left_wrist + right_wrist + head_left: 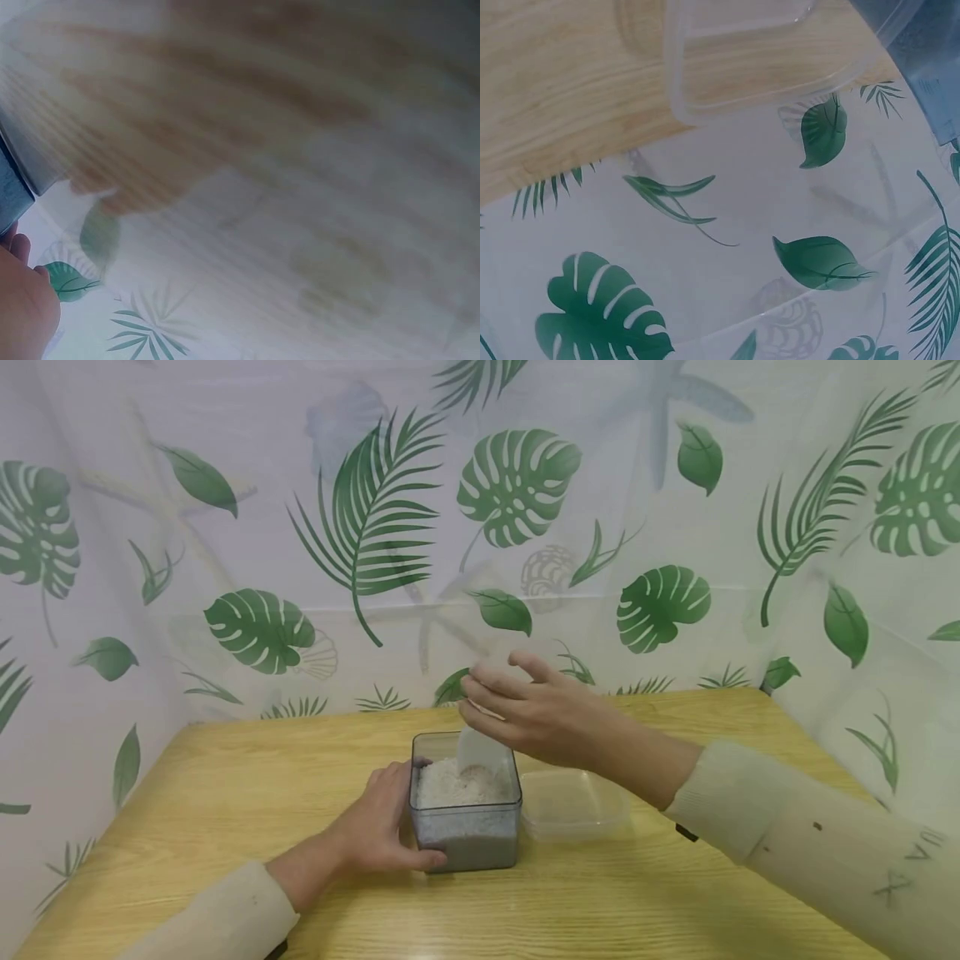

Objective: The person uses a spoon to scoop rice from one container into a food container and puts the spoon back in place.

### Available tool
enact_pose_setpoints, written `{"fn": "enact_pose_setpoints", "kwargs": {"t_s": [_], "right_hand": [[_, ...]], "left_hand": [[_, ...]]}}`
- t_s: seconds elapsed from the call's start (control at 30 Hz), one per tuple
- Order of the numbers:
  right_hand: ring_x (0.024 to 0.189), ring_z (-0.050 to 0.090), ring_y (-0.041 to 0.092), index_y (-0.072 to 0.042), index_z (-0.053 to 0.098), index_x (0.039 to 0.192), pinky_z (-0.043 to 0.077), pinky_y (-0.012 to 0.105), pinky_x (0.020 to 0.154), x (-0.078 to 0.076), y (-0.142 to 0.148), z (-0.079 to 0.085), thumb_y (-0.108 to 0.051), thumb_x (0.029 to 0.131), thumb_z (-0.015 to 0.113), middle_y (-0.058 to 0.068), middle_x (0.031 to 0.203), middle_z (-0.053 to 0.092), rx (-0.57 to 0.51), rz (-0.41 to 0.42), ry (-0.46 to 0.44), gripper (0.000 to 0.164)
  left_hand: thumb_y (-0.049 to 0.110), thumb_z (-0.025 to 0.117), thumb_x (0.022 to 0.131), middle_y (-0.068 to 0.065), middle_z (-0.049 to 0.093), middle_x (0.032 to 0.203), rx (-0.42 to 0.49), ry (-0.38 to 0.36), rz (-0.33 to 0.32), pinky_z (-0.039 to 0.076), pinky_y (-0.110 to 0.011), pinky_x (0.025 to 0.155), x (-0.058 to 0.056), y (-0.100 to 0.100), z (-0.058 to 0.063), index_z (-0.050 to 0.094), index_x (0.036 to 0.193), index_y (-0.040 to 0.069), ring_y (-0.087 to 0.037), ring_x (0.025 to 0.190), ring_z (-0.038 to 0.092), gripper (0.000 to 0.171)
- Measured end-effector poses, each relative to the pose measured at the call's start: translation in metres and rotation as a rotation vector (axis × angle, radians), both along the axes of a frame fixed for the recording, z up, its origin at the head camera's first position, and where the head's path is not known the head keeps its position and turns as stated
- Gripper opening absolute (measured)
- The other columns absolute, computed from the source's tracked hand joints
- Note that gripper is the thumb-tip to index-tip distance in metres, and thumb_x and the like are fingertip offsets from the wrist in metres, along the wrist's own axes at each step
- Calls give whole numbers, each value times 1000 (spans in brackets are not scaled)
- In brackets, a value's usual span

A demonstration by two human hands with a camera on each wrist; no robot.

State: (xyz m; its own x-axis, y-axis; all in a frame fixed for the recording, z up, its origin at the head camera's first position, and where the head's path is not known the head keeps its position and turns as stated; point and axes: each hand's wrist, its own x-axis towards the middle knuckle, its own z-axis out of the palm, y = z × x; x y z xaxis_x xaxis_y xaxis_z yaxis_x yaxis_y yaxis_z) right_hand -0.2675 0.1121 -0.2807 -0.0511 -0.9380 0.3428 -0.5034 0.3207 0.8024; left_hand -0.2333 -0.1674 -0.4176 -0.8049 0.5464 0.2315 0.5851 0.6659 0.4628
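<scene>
A smoky clear rectangular container (pixel 468 842), filled with pale grainy stuff like rice or flour (pixel 453 787), stands on the table. My left hand (pixel 375 827) grips its left side, thumb at the front and fingers toward the back. Over the container's back right rim, my right hand (pixel 532 706) holds a white scoop (pixel 477 750) whose lower end dips into the grainy heap. The scoop's grip is hidden behind the fingers. Part of the left hand (pixel 26 315) shows beside the container (pixel 11 187) in the left wrist view; the right wrist view shows no hand.
A shallow clear plastic tub or lid (pixel 577 806) lies right of the container, below my right forearm. The wooden table (pixel 285 793) ends at a leaf-printed white curtain (pixel 420 510) behind and at both sides.
</scene>
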Motion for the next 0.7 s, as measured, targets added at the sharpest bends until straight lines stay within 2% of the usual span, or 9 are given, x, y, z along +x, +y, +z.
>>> {"fn": "enact_pose_setpoints", "kwargs": {"t_s": [0.03,0.07,0.17,0.43,0.7], "right_hand": [[117,52,24,-14,65,109,39,46,97,-1,-2,0,-17,94,57,4,118,65,19,0,-10,17],[111,52,24,-13,65,99,38,46,97,-1,-4,1,-17,95,51,3,107,66,36,0,-35,14],[94,46,24,-14,55,77,32,45,93,-3,-7,2,-20,91,43,2,85,58,84,-12,-121,19],[77,34,23,-14,47,72,26,40,82,-3,-12,14,-31,90,52,-1,67,46,228,-122,-274,24],[67,33,20,-17,43,64,26,37,79,6,-21,19,-29,89,50,-3,56,39,292,-229,-365,29]], "left_hand": [[63,80,66,-3,49,140,-3,-3,2,28,-48,113,0,0,0,31,150,10,-20,128,42,111],[63,81,66,-4,49,139,-4,-6,3,28,-48,113,0,0,0,31,150,10,-20,128,42,111],[63,81,66,-4,49,140,-7,-12,5,28,-49,113,0,0,1,31,149,9,-21,128,42,111],[62,81,65,-5,50,139,2,26,-8,30,-48,112,-2,-1,3,33,148,9,-21,127,43,110],[64,80,65,-5,50,139,-10,-6,3,30,-48,113,0,0,2,32,149,9,-20,127,42,112]]}}
